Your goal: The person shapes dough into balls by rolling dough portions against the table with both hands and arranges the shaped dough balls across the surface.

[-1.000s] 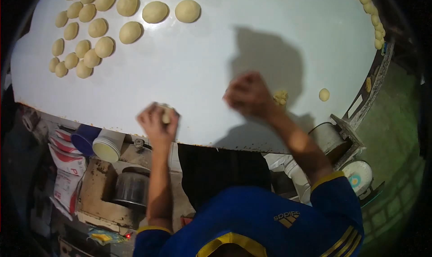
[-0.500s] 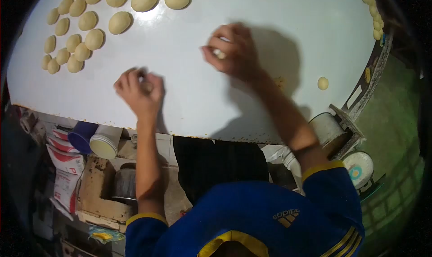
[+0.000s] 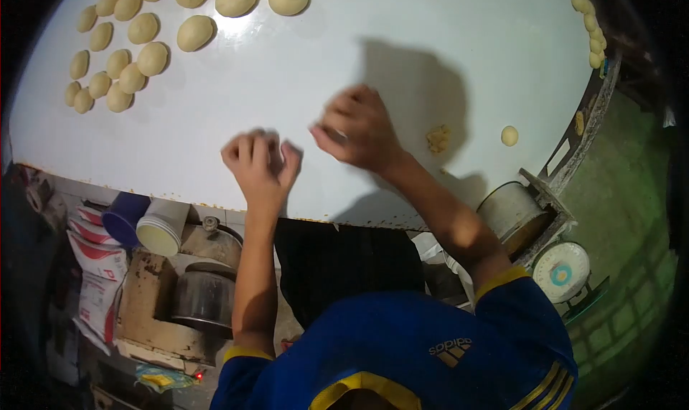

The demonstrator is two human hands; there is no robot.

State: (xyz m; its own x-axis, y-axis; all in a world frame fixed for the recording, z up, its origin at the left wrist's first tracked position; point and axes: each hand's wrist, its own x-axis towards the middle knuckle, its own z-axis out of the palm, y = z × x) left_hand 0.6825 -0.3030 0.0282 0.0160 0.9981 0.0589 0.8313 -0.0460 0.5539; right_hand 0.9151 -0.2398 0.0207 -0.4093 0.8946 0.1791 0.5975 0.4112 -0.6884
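Dough balls (image 3: 195,33) beyond 2 hands (image 3: 260,177) (image 3: 364,132), both curled narrow above the white table (image 3: 517,58), contents impossible to tell.

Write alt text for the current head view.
Left grip and right grip curl over a white tabletop; whether they hold anything cannot be told. Pale dough balls cluster at upper left, and a lone small ball and crumbly scraps lie at right.

The tabletop (image 3: 308,66) under the left hand (image 3: 262,162) and right hand (image 3: 359,126) looks white to me, rust-specked at its edge; dough balls (image 3: 195,33) beyond the left, pale yellow; behind both, a blue shirt (image 3: 352,327), yellow-striped.
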